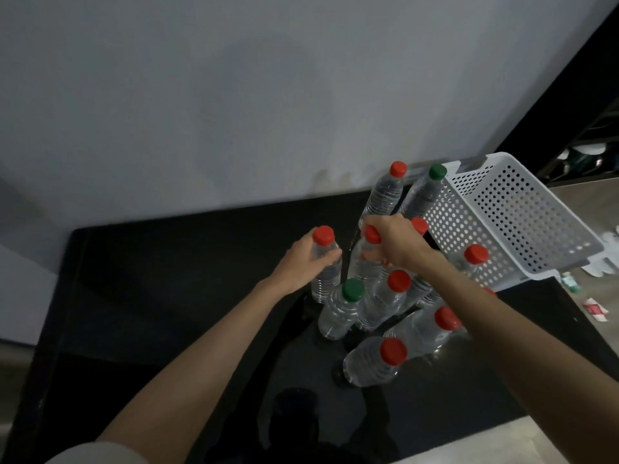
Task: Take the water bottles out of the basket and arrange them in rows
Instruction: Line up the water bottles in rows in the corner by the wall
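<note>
Nearest bottle (371,366): it stands red-capped at the near edge of the cluster, right under our right forearm. One careless draw-back of that arm could tip it.
Counter (167,296): it is black and glossy, so a toppled bottle could roll off an edge.
Cluster: all the water bottles we can see are out on the counter. The green-capped bottle (338,313) and its red-capped neighbours are packed close, some touching, so lifting one may drag or knock another.
Left hand (301,266): its fingers are wrapped round the shoulder of the left bottle (326,279), which stands at the left side of the cluster.
Right hand (398,246): it is curled round the neck of the middle bottle (363,262). With both hands full, neither is free to catch a wobble.
Basket (502,212): the white, perforated basket is at the far right of the counter, and its right end seems to overhang the edge. We reckon a nudge could shift it.
Far pair (385,192): one red cap and one green, near the wall and just beside the basket.
Hidden: the right forearm covers several bottles. One red cap behind the right hand barely shows. We cannot tell whether the red-capped bottle at the basket's near wall is outside it. No rows are clear yet. The small items beyond the counter's right edge are too blurred to name.
</note>
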Motion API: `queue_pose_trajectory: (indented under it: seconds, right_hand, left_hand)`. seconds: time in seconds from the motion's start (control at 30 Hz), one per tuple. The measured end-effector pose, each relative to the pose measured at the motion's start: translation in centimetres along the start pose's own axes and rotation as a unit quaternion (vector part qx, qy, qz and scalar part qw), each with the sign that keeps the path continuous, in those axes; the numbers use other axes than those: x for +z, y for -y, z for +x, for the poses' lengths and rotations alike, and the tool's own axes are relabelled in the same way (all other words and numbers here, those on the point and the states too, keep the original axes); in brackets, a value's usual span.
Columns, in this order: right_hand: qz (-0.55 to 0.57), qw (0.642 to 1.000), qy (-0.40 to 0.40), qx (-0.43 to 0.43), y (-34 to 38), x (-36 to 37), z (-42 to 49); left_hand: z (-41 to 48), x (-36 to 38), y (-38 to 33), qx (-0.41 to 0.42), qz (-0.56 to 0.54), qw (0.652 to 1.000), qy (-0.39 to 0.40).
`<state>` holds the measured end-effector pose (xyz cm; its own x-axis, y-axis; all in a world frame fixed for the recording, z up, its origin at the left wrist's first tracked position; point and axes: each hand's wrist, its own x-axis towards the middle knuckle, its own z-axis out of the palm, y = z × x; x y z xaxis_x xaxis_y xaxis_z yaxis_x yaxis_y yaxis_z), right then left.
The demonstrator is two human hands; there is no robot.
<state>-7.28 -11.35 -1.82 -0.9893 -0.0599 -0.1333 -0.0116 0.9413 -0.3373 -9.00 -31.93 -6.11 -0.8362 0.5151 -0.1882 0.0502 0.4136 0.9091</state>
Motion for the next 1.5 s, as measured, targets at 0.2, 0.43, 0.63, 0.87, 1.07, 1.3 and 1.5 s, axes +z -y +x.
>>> queue_pose_trajectory:
  seconds: [0.2, 0.43, 0.63, 0.87, 1.07, 1.3, 1.5]
  right_hand:
    - [0.012, 1.000, -0.015, 0.012, 2.3, -0.9, 1.8]
    - [0.030, 0.999, 0.015, -0.014, 9.4, -1.2, 4.9]
    - [0.032, 0.995, 0.009, -0.097, 17.3, 0.0, 8.0]
    - [0.107, 0.984, 0.016, -0.145, 26.5, 4.1, 12.3]
    - [0.125, 0.978, 0.008, -0.168, 33.5, 6.9, 16.6]
    - [0.084, 0.976, 0.007, -0.200, 38.8, 9.3, 21.7]
    - [0.078, 0.977, 0.008, -0.197, 41.3, 11.4, 25.0]
  left_hand:
    - [0.0, -4.7, 1.0, -0.008, -0.020, 0.999, -0.043]
    - [-1.9, -13.1, 2.6, 0.020, -0.034, 0.994, -0.100]
    - [-5.0, -21.1, 5.5, 0.010, -0.038, 0.987, -0.155]
    - [-9.2, -30.5, 11.0, -0.036, -0.028, 0.968, -0.248]
    - [-10.2, -36.1, 15.0, -0.062, 0.006, 0.942, -0.329]
    - [-8.0, -39.9, 18.0, -0.085, -0.005, 0.921, -0.380]
    - [-5.8, -41.8, 19.5, -0.074, -0.016, 0.917, -0.391]
